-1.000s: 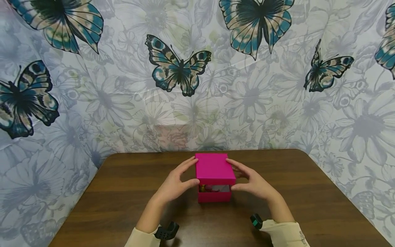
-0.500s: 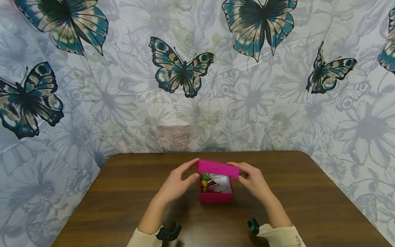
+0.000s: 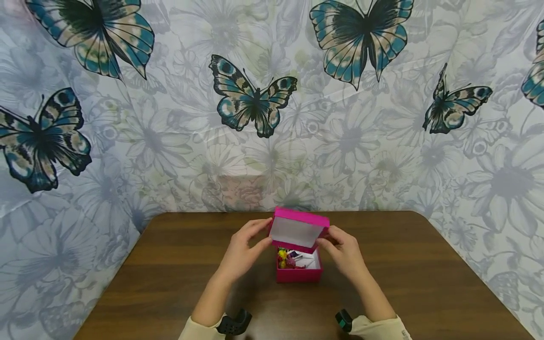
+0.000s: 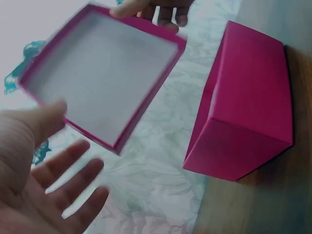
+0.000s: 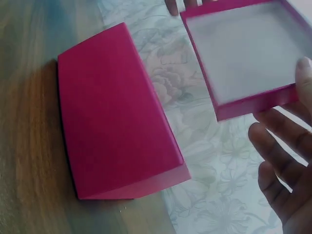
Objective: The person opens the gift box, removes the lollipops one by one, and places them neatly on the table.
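Observation:
A pink square box lid (image 3: 299,226) with a white inside is tilted up above the box, its inside facing me. My left hand (image 3: 239,252) holds the lid's left edge, with the thumb at its rim in the left wrist view. The right hand (image 3: 346,252) pinches the opposite edge between thumb and fingers. Below the lid stands the open pink box (image 3: 299,276) on the table. Inside it lie small yellow and dark red items (image 3: 286,259) and some thin white ones. The raised lid hides the back of the box, and the small items' kind is unclear.
The brown wooden table (image 3: 191,283) has rounded far corners. Behind it hangs a pale floral cloth (image 3: 361,179) with blue butterflies. Each wrist wears a dark band; the left band (image 3: 234,322) sits by the cream sleeve.
The lid has come off the box and tipped back, so its white inside now faces me. The box's contents have come into sight. Both hands have kept hold of the lid.

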### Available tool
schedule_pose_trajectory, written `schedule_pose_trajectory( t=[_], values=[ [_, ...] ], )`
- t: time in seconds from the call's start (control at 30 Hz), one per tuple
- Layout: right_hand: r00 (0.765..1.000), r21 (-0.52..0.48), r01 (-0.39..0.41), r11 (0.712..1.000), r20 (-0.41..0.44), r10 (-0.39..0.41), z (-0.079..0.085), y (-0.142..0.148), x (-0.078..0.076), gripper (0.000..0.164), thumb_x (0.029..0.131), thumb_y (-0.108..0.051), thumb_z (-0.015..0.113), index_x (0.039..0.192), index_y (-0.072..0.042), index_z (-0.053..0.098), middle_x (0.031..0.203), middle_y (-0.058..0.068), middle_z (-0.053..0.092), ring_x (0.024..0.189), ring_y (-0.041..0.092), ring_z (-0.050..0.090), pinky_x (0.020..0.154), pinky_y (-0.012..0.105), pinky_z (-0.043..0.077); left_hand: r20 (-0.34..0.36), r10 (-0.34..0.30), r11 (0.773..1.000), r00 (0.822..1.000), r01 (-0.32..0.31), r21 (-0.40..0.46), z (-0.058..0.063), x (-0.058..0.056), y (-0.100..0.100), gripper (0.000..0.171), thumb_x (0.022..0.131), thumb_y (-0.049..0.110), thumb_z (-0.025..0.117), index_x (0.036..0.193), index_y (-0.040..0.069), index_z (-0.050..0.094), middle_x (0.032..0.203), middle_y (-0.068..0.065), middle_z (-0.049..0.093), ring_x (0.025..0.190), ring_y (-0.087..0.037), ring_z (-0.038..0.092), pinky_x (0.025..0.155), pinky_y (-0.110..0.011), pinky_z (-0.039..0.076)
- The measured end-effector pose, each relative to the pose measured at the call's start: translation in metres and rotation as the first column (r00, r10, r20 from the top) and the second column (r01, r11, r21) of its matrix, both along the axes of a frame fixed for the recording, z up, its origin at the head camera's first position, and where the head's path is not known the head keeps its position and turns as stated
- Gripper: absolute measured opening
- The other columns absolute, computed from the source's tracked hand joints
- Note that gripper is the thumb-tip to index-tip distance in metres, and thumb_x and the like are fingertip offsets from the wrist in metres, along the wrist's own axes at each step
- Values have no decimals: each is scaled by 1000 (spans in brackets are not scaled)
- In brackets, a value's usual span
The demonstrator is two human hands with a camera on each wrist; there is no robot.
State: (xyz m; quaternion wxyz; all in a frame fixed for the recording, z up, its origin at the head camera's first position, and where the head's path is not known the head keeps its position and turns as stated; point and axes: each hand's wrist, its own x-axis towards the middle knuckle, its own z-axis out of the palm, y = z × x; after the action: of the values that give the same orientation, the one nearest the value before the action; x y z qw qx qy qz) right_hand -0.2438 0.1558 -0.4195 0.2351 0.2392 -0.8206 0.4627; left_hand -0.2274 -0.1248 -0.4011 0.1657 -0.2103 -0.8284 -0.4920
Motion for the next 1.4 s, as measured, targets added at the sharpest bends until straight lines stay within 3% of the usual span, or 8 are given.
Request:
schedule_pose_trajectory(
  t=[0.1,0.23,0.63,0.83,1.0,1.13,1.27,1.4],
  values=[
    [999,-13,30,999,46,-29,1,-3,1,8,91,-13,72,99,-14,73,83,-1,72,70,4,62,62,20,55,-3,64,998,998,-64,-3,1,1,2,39,90,16,74,129,18,68,119,4,71,109,-15,67,91,-37,58],
    [995,-35,39,999,96,-35,2,-6,1,8,93,-17,71,99,-13,74,78,4,71,67,6,62,59,21,53,26,87,996,996,-88,22,0,1,3,37,90,14,73,127,16,70,108,3,74,96,-14,69,81,-26,58],
    [950,-135,76,988,312,-30,1,-19,1,23,97,-26,65,105,-6,73,62,18,54,51,7,47,47,24,45,156,23,984,987,-49,168,-3,-3,-2,44,91,12,73,133,21,65,109,-6,74,92,-17,68,76,-20,57],
    [921,-201,42,979,388,40,5,-39,-5,47,98,-30,65,140,-11,57,80,17,62,49,11,54,46,27,52,205,45,969,978,-93,228,-4,-2,-15,44,92,9,70,134,20,64,110,-11,72,86,-20,67,73,-27,61],
    [906,-217,31,976,418,64,5,-59,-7,57,95,-25,69,148,-24,47,104,16,68,53,21,60,50,35,58,265,66,956,962,-137,260,-9,-1,-29,42,93,10,69,135,19,64,112,-13,71,85,-20,66,76,-37,63],
    [922,-154,23,988,386,39,0,-75,-7,59,92,-21,72,146,-25,47,119,12,67,63,21,61,53,32,58,314,86,940,945,-182,288,-12,-3,-43,41,94,10,68,134,17,64,115,-16,70,87,-20,67,76,-39,63],
    [949,-44,-15,999,315,28,-4,-91,-3,64,90,-23,75,147,-15,48,128,11,62,77,13,59,56,20,53,354,124,936,927,-228,269,-11,-3,-59,41,95,11,67,135,15,63,117,-19,69,89,-19,66,76,-39,63],
    [955,27,-83,996,286,72,-8,-106,-1,80,84,-26,81,150,-5,42,132,17,56,80,14,59,62,16,51,378,152,945,913,-246,215,-9,-1,-76,41,96,12,65,137,12,61,119,-20,68,91,-19,66,74,-32,62]
  ],
)
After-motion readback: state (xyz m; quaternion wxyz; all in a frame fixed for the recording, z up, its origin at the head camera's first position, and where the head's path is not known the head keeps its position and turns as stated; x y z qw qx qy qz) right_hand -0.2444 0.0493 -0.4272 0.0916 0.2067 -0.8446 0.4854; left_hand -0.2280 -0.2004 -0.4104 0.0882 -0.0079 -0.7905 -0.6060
